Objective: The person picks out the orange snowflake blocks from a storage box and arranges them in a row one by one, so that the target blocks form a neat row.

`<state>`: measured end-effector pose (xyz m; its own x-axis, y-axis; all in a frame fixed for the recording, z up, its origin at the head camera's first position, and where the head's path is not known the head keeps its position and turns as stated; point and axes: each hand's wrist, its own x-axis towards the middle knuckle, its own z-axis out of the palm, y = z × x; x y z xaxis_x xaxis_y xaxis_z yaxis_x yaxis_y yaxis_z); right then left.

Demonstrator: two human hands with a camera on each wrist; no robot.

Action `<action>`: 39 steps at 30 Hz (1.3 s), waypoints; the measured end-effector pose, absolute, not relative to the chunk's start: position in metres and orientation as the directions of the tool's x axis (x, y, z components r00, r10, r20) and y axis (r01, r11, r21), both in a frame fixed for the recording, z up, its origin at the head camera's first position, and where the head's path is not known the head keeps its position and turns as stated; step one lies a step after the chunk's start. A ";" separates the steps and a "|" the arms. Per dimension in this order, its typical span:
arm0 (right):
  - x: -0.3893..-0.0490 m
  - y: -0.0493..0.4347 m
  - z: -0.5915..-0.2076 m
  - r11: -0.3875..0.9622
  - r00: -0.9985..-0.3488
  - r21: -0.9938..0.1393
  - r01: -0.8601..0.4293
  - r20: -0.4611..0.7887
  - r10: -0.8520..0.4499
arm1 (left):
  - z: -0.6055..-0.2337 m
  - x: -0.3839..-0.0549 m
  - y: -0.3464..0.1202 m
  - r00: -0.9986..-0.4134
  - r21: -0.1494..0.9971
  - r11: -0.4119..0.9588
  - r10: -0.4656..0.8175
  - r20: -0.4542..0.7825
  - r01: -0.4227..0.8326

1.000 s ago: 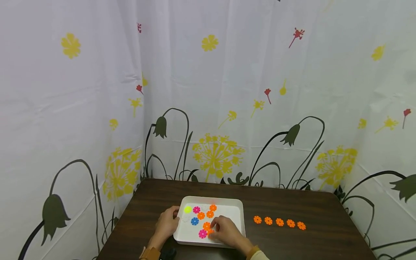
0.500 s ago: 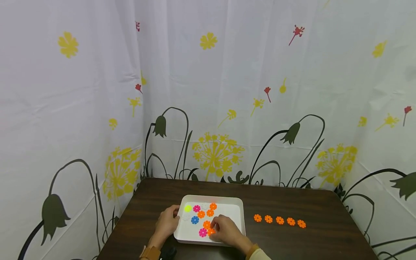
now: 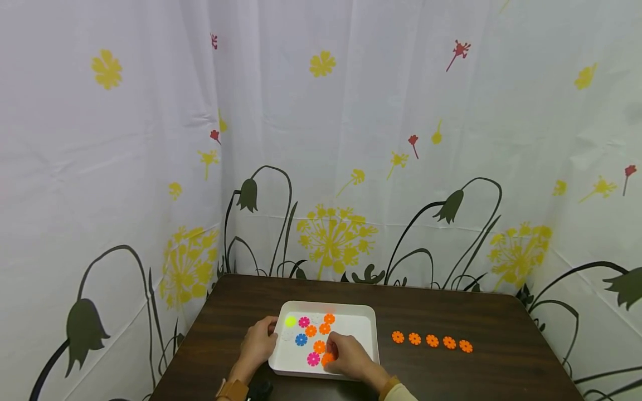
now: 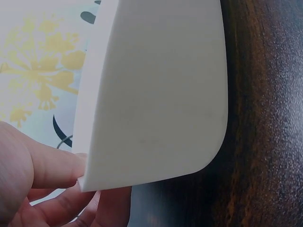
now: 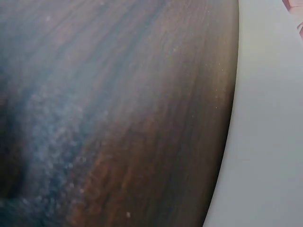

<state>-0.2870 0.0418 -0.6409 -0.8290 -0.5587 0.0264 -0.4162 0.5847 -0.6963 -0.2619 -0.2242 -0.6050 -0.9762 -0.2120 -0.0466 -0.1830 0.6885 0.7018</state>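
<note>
A white tray (image 3: 358,328) holds small notched flower-shaped discs. My left hand (image 3: 257,341) grips the tray's left side; in the left wrist view its thumb (image 4: 54,168) presses at the rim, with the fingers curled below. My right hand (image 3: 349,356) reaches over the front of the tray, pinching an orange disc (image 3: 327,359) near the tray floor, partly covered by the fingertips. Close beside that lie a pink disc (image 3: 313,359) and another orange disc (image 3: 319,347). The right wrist view catches only the tray's outer wall (image 5: 265,132) and the table, not the pinching fingers.
Farther back in the tray are a blue disc (image 3: 301,340), a yellow disc (image 3: 290,321), several orange discs and some clear ones. Several orange discs (image 3: 432,341) form a row on the dark wooden table (image 3: 476,317) right of the tray. A patterned curtain (image 3: 391,111) hangs behind.
The right hand's fingertips have drawn in around the orange disc, which has slid slightly right, apart from the pink one. The left hand keeps its place on the tray.
</note>
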 end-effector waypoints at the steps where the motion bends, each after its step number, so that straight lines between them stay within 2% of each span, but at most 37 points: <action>1: -0.287 0.042 -0.640 0.581 -0.825 -0.703 -0.412 0.017 -0.565 | -0.605 -0.262 -0.224 -0.976 0.702 0.688 -0.213 -0.047 -0.184; 11: -0.290 0.047 -0.623 0.567 -0.774 -0.659 -0.495 0.037 -0.632 | -0.604 -0.266 -0.224 -0.974 0.678 0.705 -0.214 -0.075 -0.207; 17: -0.298 0.059 -0.615 0.548 -0.798 -0.686 -0.479 0.080 -0.597 | -0.604 -0.266 -0.223 -0.974 0.679 0.705 -0.214 -0.074 -0.207; 28: -0.303 0.090 -0.599 0.534 -0.844 -0.744 -0.400 0.072 -0.532 | -0.603 -0.266 -0.224 -0.973 0.673 0.709 -0.218 -0.073 -0.209; 39: -0.308 0.114 -0.587 0.547 -0.873 -0.726 -0.416 0.150 -0.464 | -0.605 -0.265 -0.224 -0.974 0.671 0.712 -0.217 -0.067 -0.206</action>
